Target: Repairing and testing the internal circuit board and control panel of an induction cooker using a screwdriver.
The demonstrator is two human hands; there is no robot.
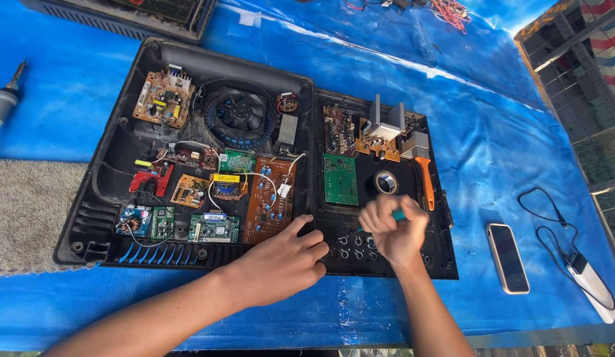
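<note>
Your right-hand grip is curling into a fist around a slim teal-handled tool, probably a small screwdriver, though the tip is hidden under your knuckles and I cannot tell for sure. You are holding it upright over the near edge of the black right-hand panel, just above a row of small round fittings, so the tool is standing square to whatever it is meeting there.

Your left hand is lying flat and spread, holding nothing, with its fingers pressing on the seam where that panel is meeting the large black housing. Placed so, it is bracing the casing against the push of the tool.

Beyond your fingers a brown circuit board is sitting in the housing among smaller boards, with a round black fan farther back. On the right-hand panel a green board, a roll of black tape and an orange-handled brush are lying loose, within easy reach of the working hand.

Everything is resting on a surface covered in blue sheeting. A phone and a white device on a black cable are lying well apart to your right, and a soldering iron is lying at the far left.
</note>
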